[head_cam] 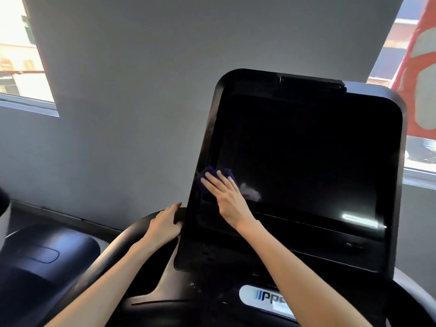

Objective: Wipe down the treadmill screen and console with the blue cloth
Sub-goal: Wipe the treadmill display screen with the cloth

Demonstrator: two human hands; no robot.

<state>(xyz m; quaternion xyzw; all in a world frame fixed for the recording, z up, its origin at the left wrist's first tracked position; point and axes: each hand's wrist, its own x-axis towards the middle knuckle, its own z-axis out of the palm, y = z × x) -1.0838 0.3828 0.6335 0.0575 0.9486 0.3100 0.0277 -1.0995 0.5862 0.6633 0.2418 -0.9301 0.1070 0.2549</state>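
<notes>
1. Grey wall point(141, 90) fills the background behind the screen point(306, 161), with a bright window point(21, 55) far to its left and another window point(420, 152) to its right.
2. A red-and-white banner point(422, 67) shows above and to the right of the screen, outside the right window.
3. The screen is dark and glossy, tilted back, and set in the black console point(396, 208) that frames it on all sides.
4. The blue cloth point(206, 174) lies bunched against the lower left part of the screen, close to its left border.
5. The right hand point(226, 194) presses the cloth onto the screen with straight, spread fingers; it is open and flat, not curled round the cloth.
6. A pale smear sits on the screen just right of that hand, and a bright reflection shows near the screen's lower right corner.
7. The left hand point(165, 223) rests below and left of the screen on the curved black handlebar point(122, 241), fingers relaxed and reaching the console's left edge, gripping nothing.
8. A white logo badge point(264, 300) sits below the screen on the console base.
9. A dark rounded cover point(47, 251) of a neighbouring machine lies far left of the screen and lower.
</notes>
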